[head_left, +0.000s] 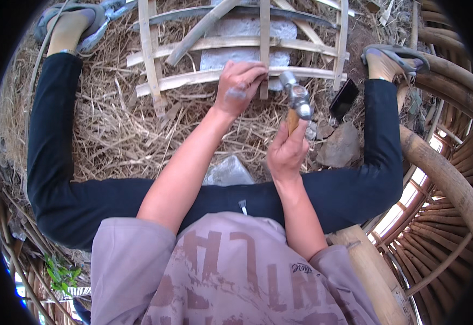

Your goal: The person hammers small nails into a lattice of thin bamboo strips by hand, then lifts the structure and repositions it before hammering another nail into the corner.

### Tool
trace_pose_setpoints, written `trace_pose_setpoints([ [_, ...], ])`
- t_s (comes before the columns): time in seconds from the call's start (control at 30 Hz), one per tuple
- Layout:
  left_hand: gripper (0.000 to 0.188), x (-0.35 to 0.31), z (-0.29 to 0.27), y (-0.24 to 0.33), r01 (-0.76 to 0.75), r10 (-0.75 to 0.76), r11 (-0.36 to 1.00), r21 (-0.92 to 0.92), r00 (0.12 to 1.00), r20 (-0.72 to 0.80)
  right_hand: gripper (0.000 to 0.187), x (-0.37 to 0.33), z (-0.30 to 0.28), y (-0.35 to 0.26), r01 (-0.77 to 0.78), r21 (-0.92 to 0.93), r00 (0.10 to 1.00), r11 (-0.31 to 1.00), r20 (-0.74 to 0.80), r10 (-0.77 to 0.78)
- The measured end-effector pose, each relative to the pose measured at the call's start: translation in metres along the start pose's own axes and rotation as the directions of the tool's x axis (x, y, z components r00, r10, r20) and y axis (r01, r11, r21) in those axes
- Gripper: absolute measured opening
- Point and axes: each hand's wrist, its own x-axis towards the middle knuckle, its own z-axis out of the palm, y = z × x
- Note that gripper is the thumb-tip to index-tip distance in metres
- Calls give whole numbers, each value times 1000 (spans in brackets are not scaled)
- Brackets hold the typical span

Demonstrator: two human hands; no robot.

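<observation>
L hand [240,88] curled at near edge of slat frame [188,79], fwd of R hand; pinch contents: can't tell. R hand [288,154] closed round hammer [297,100]. Current step (prob.): aligning joint for hammering. Next move requires L fingers clear of strike path.

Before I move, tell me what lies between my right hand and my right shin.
In the head view, a large rock lies between your right hand, gripping the hammer, and right shin, with a flat dark object farther up.
</observation>
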Motion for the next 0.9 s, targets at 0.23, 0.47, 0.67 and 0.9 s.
trace_pose_setpoints([
  [0.23, 11, 7, 0, 2, 15, -15, 1000, -18, 1000, 13, 14, 3, 4, 5, -91, 98, 996, 991, 17, 90],
  [0.47, 12, 4, -2, 2, 41, -41, 999, 5, 999, 29, 13, 15, -6, -2, -131, 69, 989, 989, 82, 126],
  [0.67, 16, 15, -5, 12, 128, -126, 992, -19, 990, 68, 14, 15, -7, 3, -159, 118, 987, 980, 32, 156],
  [0.9, 42, 27, -18, 30, 143, -166, 984, 109, 955, 246, 15, 20, -12, 3, -217, 144, 976, 966, 39, 213],
])
